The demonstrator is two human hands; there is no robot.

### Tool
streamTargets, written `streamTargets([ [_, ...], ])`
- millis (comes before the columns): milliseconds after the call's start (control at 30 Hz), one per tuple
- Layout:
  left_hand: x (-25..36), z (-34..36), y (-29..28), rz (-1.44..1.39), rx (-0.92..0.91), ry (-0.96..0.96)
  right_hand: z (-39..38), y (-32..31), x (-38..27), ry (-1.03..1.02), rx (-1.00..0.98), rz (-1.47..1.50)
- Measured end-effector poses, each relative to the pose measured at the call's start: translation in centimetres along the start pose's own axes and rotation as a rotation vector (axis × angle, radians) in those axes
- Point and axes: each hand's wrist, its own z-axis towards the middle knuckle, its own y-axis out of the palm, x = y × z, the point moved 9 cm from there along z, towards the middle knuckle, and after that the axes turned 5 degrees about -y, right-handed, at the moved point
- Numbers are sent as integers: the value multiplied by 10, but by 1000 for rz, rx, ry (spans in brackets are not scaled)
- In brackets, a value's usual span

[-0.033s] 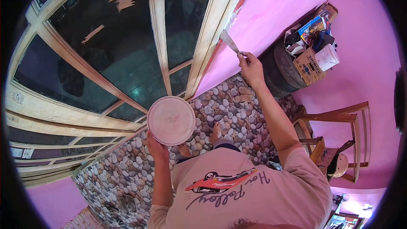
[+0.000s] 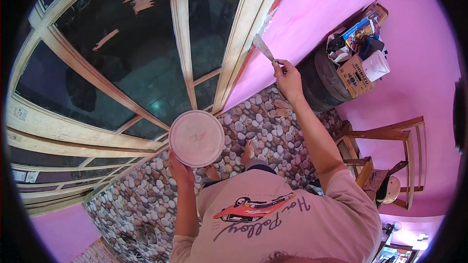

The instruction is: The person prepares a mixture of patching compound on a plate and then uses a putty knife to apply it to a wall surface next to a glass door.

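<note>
In my right hand (image 2: 287, 78) is a putty knife (image 2: 263, 48), held by its handle with the fingers closed. Its blade points up and left, and the tip is at the reddish edge strip where the pink wall (image 2: 297, 29) meets the cream window frame (image 2: 239, 44). Whitish patches show on the wall edge just above the blade. My left hand (image 2: 180, 169) grips a round, pale pink lid (image 2: 196, 139) at its lower left rim. A greyish smear lies in the lid's middle, and most of the left fingers are hidden under it.
Dark glass panes (image 2: 126, 29) fill the frame on the left. At right, a dark drum (image 2: 329, 78) stands by the wall near a cardboard box (image 2: 356, 75), a white bucket (image 2: 375, 65) and piled items. A wooden frame piece (image 2: 378, 134) stands lower right. The floor (image 2: 141, 185) has a pebble pattern.
</note>
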Motion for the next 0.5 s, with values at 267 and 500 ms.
streamTargets([
  [267,5,5,11,37,8,20,-13,-9,-11,-30,29,12],
  [500,3,8,16,58,-1,-3,-4,-2,-12,-28,13,-32],
])
